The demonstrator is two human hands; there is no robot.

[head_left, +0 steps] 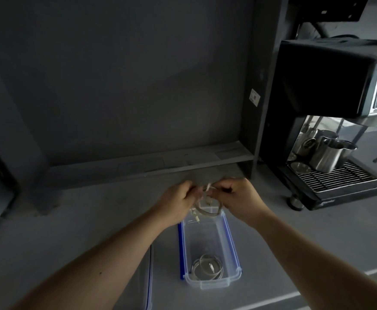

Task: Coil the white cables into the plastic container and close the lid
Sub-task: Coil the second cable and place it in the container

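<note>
The left forearm [106,265] is hiding most of the lid [138,300]; the right edge is cutting off the coffee machine [330,81].

My left hand [178,198] and right hand [236,195] pinch a thin white cable [207,206] between them, its loop hanging just over the far end of the long clear plastic container with the blue rim [182,249] on the grey desk [71,231]. A second white cable lies coiled [207,267] in the container's near end, and the clear blue-edged lid [148,276] lies left of it, partly under my left forearm. A black espresso machine [326,86] with steel jugs [330,153] on its grate stands at the right.
</note>
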